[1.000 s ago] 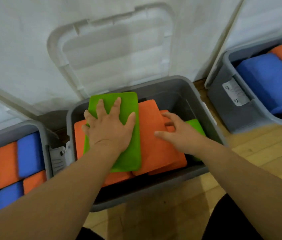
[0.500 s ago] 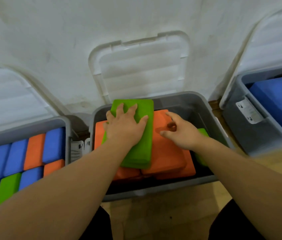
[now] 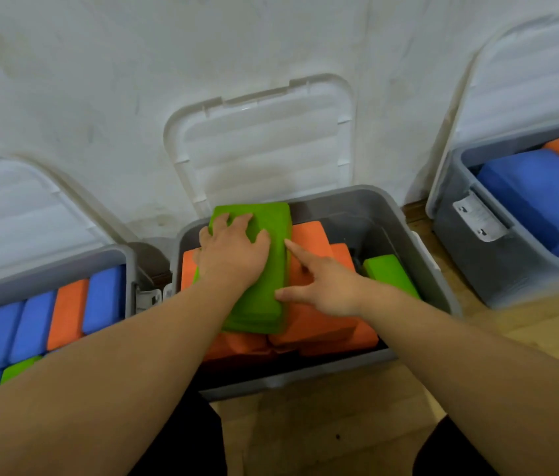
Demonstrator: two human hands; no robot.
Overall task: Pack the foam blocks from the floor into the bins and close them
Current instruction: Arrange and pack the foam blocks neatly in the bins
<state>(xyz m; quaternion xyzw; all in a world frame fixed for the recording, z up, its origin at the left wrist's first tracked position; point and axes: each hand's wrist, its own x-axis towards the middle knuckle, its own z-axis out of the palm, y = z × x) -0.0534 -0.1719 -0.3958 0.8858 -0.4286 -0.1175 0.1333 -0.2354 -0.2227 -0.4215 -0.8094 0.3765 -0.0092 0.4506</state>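
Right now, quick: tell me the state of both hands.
Left hand: open, pressing flat on the top green block.
Right hand: open, fingers straight, resting on an orange block, holding nothing.

Plain indoor room, looks like a storage corner: light wood plank floor (image 3: 305, 424), scuffed white wall (image 3: 99, 80). Three grey plastic bins (image 3: 384, 221) sit in a row at the wall, clear lids (image 3: 264, 146) leaning open against it, coloured foam blocks (image 3: 68, 310) inside. Exact room type unclear.
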